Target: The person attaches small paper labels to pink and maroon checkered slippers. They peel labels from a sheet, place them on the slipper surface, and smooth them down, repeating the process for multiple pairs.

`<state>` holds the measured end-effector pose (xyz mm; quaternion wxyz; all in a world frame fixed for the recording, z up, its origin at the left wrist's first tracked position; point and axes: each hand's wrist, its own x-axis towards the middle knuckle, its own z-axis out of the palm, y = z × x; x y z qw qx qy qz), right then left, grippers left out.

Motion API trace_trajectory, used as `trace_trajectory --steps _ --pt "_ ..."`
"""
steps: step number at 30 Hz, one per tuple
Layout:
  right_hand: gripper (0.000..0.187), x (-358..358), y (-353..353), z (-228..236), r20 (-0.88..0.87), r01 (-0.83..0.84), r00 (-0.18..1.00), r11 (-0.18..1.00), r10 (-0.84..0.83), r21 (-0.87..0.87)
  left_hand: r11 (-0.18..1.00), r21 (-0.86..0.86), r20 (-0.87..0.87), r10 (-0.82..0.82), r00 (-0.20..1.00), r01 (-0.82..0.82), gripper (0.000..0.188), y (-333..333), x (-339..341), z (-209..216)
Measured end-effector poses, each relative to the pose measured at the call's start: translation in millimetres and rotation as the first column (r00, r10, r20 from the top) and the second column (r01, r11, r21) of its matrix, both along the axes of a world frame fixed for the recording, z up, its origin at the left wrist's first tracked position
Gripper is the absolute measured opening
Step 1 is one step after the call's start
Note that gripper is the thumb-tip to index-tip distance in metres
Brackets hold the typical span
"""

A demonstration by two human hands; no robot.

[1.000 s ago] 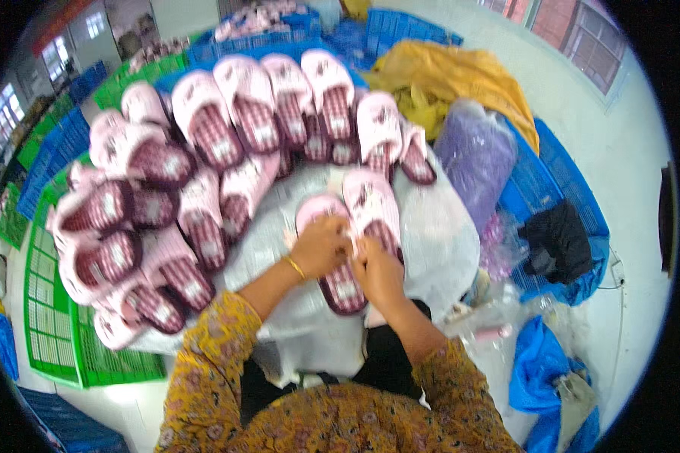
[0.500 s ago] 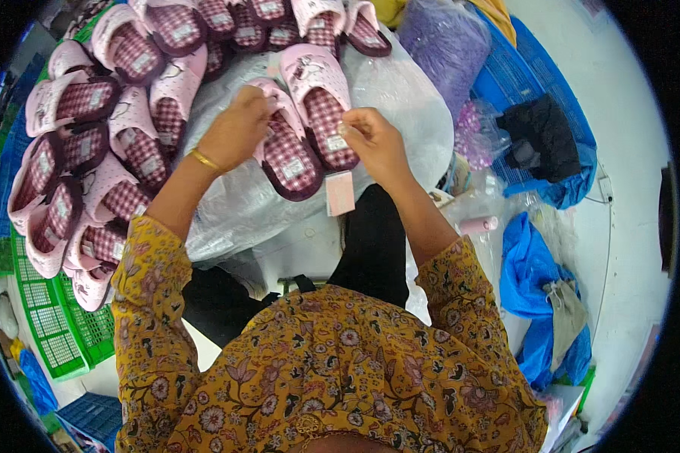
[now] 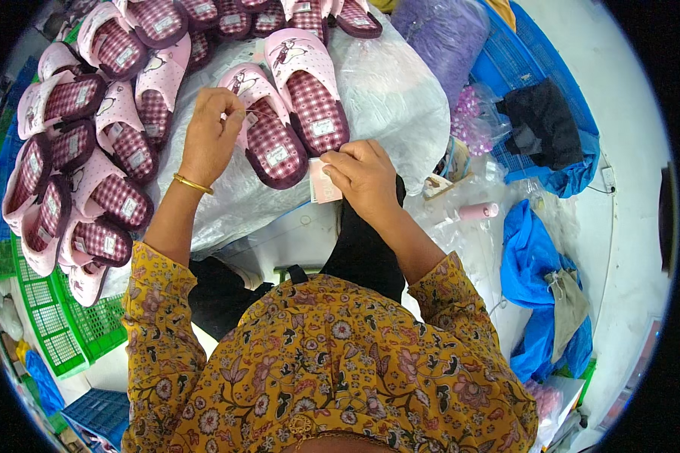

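A pair of pink slippers with dark maroon checked insoles lies before me, a left slipper (image 3: 277,155) and a right slipper (image 3: 323,124), side by side on a plastic-wrapped bundle (image 3: 389,90). Beside the left slipper's upper, my left hand (image 3: 213,136) is pinched, with a thin pale string between its fingertips running toward the slipper. My right hand (image 3: 364,177) holds a pink paper tag (image 3: 323,183) between thumb and fingers, just below the right slipper's heel. The far end of the string cannot be followed.
Several more pink slippers (image 3: 109,200) are piled at the left and across the far side. Green plastic crates (image 3: 57,317) stand at the lower left. To the right are a purple bag (image 3: 442,45), a black cloth (image 3: 540,128), a pink roll (image 3: 478,211) and blue sheeting (image 3: 525,264).
My right hand has gone from the right slipper's insole down to the pink tag and gripped it. My left hand has drawn away from the left slipper's upper, and a thin string now shows.
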<state>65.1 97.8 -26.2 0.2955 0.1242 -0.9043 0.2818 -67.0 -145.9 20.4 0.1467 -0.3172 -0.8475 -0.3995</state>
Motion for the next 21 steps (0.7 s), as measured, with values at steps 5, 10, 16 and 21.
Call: trace_trajectory --steps 5,10,16,21 --pt "0.019 -10 4 -4 -0.165 -0.008 0.985 0.977 0.044 0.212 0.996 0.083 0.134 0.017 0.991 -0.028 0.004 8 10 2" --pt "0.016 -19 10 -9 -0.262 -0.034 0.960 0.973 0.095 0.229 0.971 0.236 0.326 -0.036 0.945 -0.044 0.005 20 16 -7" --pt "0.019 -30 5 8 -0.235 0.018 0.972 0.994 0.007 0.104 0.862 0.501 0.540 -0.238 0.807 -0.081 0.007 46 15 -9" --pt "0.018 -41 -1 26 -0.140 0.000 0.990 0.992 0.018 0.129 0.853 0.518 0.571 -0.396 0.719 0.060 0.009 58 12 -16"
